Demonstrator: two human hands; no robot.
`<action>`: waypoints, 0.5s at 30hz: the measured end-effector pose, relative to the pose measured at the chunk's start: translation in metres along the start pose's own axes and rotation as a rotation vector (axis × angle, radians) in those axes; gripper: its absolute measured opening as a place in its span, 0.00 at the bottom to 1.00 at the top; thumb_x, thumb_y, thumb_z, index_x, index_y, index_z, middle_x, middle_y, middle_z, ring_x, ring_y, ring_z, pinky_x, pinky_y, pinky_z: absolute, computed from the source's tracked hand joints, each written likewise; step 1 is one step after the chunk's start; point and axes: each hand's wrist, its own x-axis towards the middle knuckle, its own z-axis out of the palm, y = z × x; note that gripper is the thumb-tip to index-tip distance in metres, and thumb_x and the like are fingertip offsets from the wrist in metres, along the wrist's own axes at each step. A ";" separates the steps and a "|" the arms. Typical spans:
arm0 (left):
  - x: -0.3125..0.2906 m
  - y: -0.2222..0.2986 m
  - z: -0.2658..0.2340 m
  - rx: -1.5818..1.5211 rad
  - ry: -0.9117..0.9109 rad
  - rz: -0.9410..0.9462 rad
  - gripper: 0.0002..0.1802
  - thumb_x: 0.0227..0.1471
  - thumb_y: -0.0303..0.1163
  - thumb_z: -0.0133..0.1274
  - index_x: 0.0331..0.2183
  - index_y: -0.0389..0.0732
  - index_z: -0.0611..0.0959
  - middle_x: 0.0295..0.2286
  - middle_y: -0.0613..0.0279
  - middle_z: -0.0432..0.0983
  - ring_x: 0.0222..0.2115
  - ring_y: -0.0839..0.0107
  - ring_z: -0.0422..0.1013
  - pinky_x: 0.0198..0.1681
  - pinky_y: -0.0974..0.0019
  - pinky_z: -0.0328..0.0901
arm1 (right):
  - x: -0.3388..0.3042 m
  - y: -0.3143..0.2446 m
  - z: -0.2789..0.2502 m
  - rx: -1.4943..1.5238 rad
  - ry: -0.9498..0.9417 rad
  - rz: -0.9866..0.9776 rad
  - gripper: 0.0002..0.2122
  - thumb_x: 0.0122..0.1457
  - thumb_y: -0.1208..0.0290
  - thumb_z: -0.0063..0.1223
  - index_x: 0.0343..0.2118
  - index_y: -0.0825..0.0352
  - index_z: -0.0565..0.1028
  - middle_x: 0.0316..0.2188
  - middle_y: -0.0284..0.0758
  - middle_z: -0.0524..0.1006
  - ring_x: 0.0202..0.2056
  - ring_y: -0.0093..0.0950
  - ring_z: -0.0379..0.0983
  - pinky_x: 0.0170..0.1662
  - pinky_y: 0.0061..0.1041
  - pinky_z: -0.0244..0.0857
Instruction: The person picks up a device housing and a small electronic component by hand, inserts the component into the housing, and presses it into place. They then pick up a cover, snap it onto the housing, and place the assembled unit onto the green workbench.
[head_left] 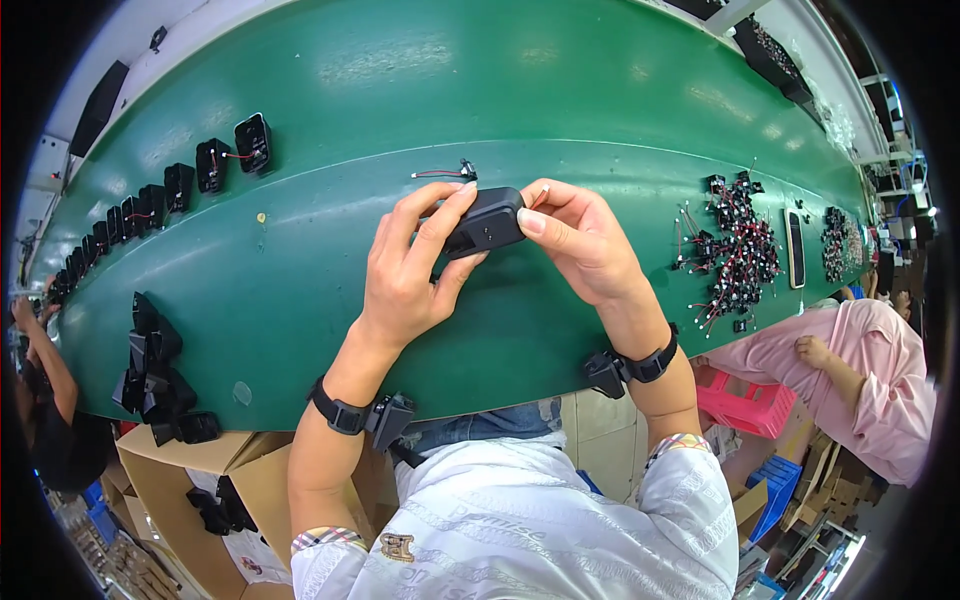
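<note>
Over the middle of the green table, my left hand point(405, 270) grips a black plastic housing point(490, 228) with rounded corners, fingers on its far side and thumb beneath. At the housing's right end, my right hand point(592, 250) is closed, thumb and forefinger pinching a thin wire lead point(541, 196) with a small white connector. The thumb tip touches or nearly touches the housing. Just beyond the left fingers lies a small black part point(466, 170) with a red-and-black wire. The inside of the housing is turned away from view.
Black housings point(178, 187) stand in a curved row at left. Other black pieces point(150, 370) are heaped at the near-left edge, above a cardboard box point(190, 455). Right lie a pile of small wired parts point(738, 245) and a phone-like object point(795, 248). People sit on both sides.
</note>
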 end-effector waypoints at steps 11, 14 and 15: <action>0.005 -0.011 -0.014 0.125 -0.020 -0.067 0.37 0.44 0.27 0.68 0.58 0.40 0.76 0.51 0.53 0.73 0.46 0.54 0.74 0.49 0.55 0.69 | 0.017 0.000 0.027 -0.392 0.059 -0.107 0.09 0.59 0.75 0.65 0.39 0.72 0.79 0.40 0.33 0.80 0.43 0.23 0.75 0.46 0.24 0.68; 0.019 -0.002 -0.035 0.185 0.067 -0.271 0.41 0.47 0.27 0.66 0.61 0.40 0.70 0.54 0.48 0.68 0.51 0.49 0.69 0.52 0.51 0.66 | 0.050 -0.025 0.045 -1.087 0.054 -0.575 0.08 0.53 0.76 0.67 0.35 0.69 0.81 0.38 0.38 0.83 0.43 0.29 0.77 0.46 0.30 0.70; 0.015 0.000 -0.046 0.206 0.084 -0.269 0.41 0.47 0.27 0.66 0.61 0.40 0.70 0.54 0.48 0.68 0.51 0.49 0.69 0.52 0.51 0.66 | 0.074 -0.026 0.054 -1.081 0.033 -0.594 0.08 0.53 0.76 0.67 0.35 0.69 0.81 0.38 0.38 0.83 0.43 0.29 0.77 0.46 0.30 0.70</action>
